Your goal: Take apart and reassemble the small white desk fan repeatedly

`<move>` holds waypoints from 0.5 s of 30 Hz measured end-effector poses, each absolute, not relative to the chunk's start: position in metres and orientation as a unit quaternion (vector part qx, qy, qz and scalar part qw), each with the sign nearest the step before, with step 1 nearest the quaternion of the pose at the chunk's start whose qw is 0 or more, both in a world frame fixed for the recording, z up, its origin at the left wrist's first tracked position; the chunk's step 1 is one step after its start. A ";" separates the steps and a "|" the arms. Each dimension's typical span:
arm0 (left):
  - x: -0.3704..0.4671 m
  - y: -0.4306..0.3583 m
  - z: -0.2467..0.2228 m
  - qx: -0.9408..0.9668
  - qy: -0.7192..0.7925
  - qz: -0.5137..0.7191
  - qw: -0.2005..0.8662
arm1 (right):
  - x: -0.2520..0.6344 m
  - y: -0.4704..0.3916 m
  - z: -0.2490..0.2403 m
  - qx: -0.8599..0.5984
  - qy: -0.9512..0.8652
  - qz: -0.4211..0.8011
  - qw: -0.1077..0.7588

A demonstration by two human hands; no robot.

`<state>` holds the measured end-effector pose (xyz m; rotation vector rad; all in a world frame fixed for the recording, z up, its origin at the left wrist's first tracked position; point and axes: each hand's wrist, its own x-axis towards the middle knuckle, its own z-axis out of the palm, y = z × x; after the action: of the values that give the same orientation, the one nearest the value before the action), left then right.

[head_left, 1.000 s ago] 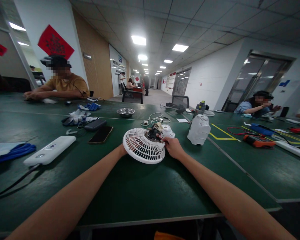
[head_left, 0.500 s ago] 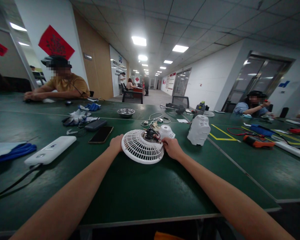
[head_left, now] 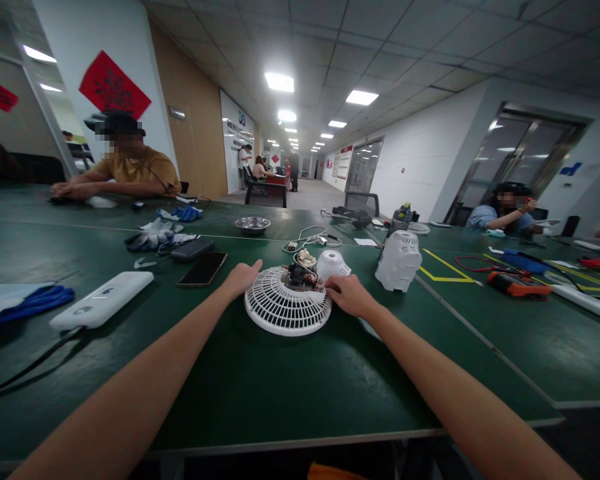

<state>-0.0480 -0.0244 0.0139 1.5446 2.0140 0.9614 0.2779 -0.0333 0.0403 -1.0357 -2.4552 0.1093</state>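
A round white fan grille (head_left: 287,317) lies on the green table in front of me. On its far part sits an exposed motor (head_left: 303,275) with wires. My left hand (head_left: 243,279) is at the grille's left edge, thumb stretched out and lifted; its other fingers are partly hidden. At the right edge, beside the motor, the fingers of my right hand (head_left: 347,295) are closed on the grille rim. A white rounded housing (head_left: 331,264) is just behind the motor. A white cord (head_left: 313,239) with a plug lies coiled behind it.
To the right stands a white vented cover (head_left: 400,261). A phone (head_left: 203,269), a dark case (head_left: 193,249), a white power strip (head_left: 103,301) and gloves (head_left: 155,237) lie left. A metal bowl (head_left: 253,225) sits farther back. A multimeter (head_left: 517,284) lies right. Co-workers sit across the table.
My left hand has loosened from the rim and risen, its thumb now extended. The grille has moved slightly toward me and turned a little. My right hand stays at its right edge.
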 end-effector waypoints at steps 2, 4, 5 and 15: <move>-0.038 -0.027 0.015 0.562 0.710 0.352 0.236 | 0.283 -0.031 0.043 -0.378 -0.890 0.045 0.252; -0.034 -0.029 0.014 0.575 0.691 0.348 0.265 | 0.288 -0.027 0.043 -0.390 -0.871 0.039 0.298; -0.033 -0.030 0.014 0.582 0.683 0.346 0.275 | 0.290 -0.023 0.042 -0.398 -0.855 0.034 0.331; -0.036 -0.028 0.007 0.611 0.653 0.356 0.269 | 0.299 0.014 0.014 -0.488 -0.770 0.101 0.399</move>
<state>-0.0358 -0.0280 0.0075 1.6490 1.7619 0.9613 0.2993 0.0144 0.0143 -1.2342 -1.9494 0.2558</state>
